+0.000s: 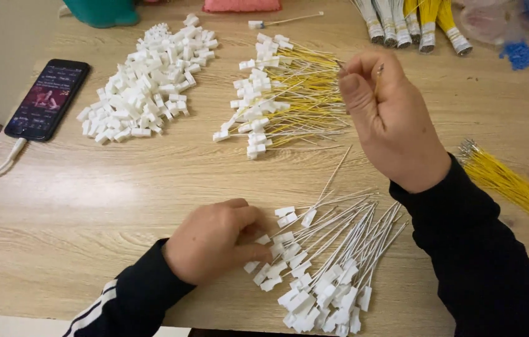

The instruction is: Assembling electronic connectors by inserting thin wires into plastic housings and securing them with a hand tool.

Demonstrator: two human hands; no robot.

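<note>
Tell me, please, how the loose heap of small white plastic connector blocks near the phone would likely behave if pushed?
The heap of small white plastic connector blocks would probably scatter rather than slide together, since the pieces lie loose. Each looks tiny, so likely very light. Their blocky shapes suggest they would tumble briefly, not roll, on the wooden table.

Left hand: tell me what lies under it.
The left hand rests on the near pile of white-wired connectors, fingertips on a few white plugs. Whatever sits beneath the palm is covered; around it only wooden table shows.
</note>
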